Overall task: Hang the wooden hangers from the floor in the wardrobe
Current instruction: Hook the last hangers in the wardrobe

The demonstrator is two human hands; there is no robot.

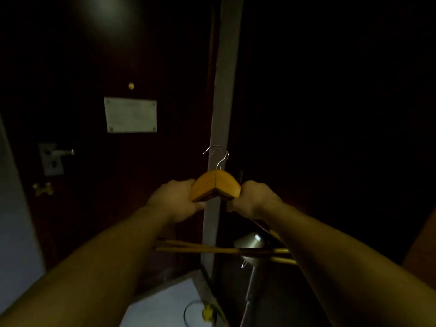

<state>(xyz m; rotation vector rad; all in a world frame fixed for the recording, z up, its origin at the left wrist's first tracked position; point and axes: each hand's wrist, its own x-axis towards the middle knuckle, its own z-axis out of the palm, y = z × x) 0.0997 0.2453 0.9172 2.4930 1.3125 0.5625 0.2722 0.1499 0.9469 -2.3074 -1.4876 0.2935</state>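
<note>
Both hands are up in front of the chest, closed round the wooden hangers (215,185). The left hand (174,199) grips the left shoulder of the bundle, with the fingers curled over the top edge and the thumb underneath. The right hand (252,199) grips the right shoulder the same way, its knuckles facing up. Neither hand is spread; each is wrapped tight on the wood.

The rounded middle of the hangers sits between the two hands and touches both. Two wire hooks (215,154) rise from it close together, so at least two hangers are stacked; the exact count cannot be told. Thin yellow crossbars (212,250) show lower down, between the forearms, running roughly level.

Behind the hooks stands a pale upright strip (223,90). To its left is a dark door (82,67) bearing a light rectangular plaque (130,115), with a metal door handle (56,156) further left and lower. Below the right forearm a shiny metal object (250,241) catches the light; what it is cannot be made out. A patch of pale floor (160,303) shows at the bottom. Everything right of the strip is too dark to read.
</note>
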